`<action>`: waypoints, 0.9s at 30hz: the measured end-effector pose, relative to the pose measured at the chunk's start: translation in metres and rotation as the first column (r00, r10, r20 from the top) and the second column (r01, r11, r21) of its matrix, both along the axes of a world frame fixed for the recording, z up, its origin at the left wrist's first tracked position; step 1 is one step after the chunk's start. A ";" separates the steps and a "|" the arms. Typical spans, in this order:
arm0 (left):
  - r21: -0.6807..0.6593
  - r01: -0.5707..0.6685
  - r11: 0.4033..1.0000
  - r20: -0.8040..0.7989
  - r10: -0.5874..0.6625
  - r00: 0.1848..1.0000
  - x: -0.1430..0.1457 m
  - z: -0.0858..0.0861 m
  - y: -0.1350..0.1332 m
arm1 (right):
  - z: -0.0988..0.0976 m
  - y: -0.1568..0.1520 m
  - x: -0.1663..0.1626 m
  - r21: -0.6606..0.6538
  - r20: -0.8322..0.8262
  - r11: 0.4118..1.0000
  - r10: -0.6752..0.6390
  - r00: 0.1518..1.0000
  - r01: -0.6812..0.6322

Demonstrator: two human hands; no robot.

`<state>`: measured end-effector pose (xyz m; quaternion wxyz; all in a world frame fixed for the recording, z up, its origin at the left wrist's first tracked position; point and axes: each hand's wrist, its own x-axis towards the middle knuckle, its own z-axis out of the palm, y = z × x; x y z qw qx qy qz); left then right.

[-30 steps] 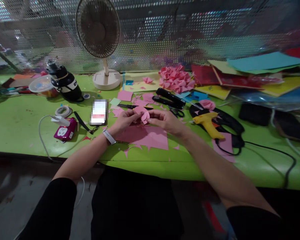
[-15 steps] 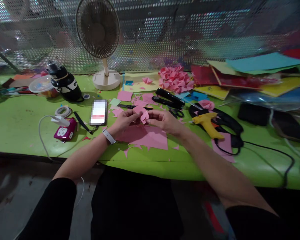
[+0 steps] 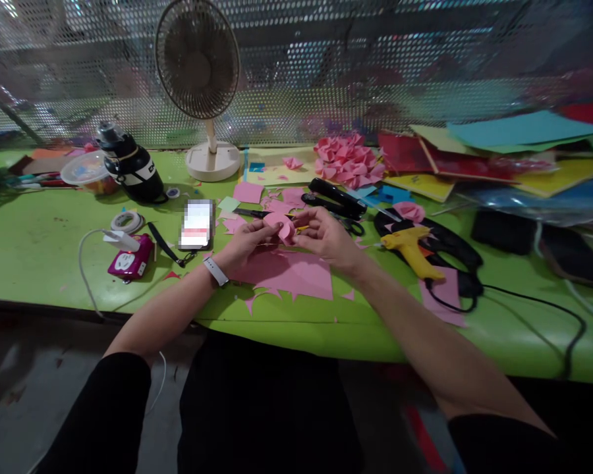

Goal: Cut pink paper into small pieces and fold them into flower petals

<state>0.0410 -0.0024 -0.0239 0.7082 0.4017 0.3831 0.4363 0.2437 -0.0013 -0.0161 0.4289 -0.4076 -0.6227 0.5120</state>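
Observation:
A curled pink paper piece with petal-like cuts (image 3: 286, 230) is between my hands, above the table's front part. My left hand (image 3: 248, 241) is closed on its left side, thumb on top. My right hand (image 3: 326, 237) pinches its right edge with the thumb and a fingertip, the other fingers a little raised. Below them lies a pink paper sheet (image 3: 296, 273) with jagged offcuts (image 3: 271, 291) along its near edge. Black-handled scissors (image 3: 353, 226) lie just beyond my right hand, and a black stapler (image 3: 337, 197) is behind.
A yellow glue gun (image 3: 410, 249) rests to the right, its cord trailing over the table. Left stand a phone (image 3: 196, 224), a purple power adapter (image 3: 131, 259), tape (image 3: 127, 222) and a black bottle (image 3: 133, 168). A fan (image 3: 212, 162) and heaped pink paper flowers (image 3: 348, 160) are at the back.
The fingers of my right hand have lifted and spread a little at the paper's right edge. My left hand keeps its hold, and the view has shifted slightly.

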 end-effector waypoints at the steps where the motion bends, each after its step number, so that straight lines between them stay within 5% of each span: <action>1: -0.012 -0.007 1.000 0.007 0.007 1.000 0.000 0.000 0.000 | 0.000 0.000 0.000 0.005 0.002 1.000 -0.012 1.000 0.012; 27: -0.009 0.007 1.000 0.012 -0.007 1.000 0.001 0.001 -0.003 | 0.003 0.001 0.000 -0.056 -0.023 0.992 0.113 0.993 -0.114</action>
